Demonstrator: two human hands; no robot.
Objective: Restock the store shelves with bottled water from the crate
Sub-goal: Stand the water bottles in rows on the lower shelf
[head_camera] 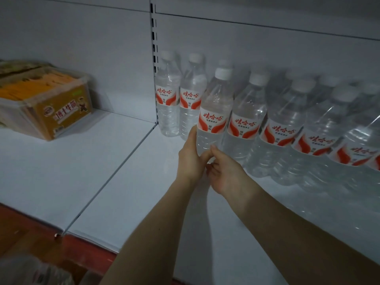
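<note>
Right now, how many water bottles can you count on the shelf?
7 in clear view: two back bottles by the upright; the held bottle in the left hand and right hand; four front bottles in a row to its right. Blurred caps behind hint at more.

Bare forearms, bare L hand & R hand.

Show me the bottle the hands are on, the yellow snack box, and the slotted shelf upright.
Held bottle (212, 120), head view, its red label.
Snack box (61, 114), head view, its front face.
Shelf upright (153, 27), head view, its slotted strip.
</note>
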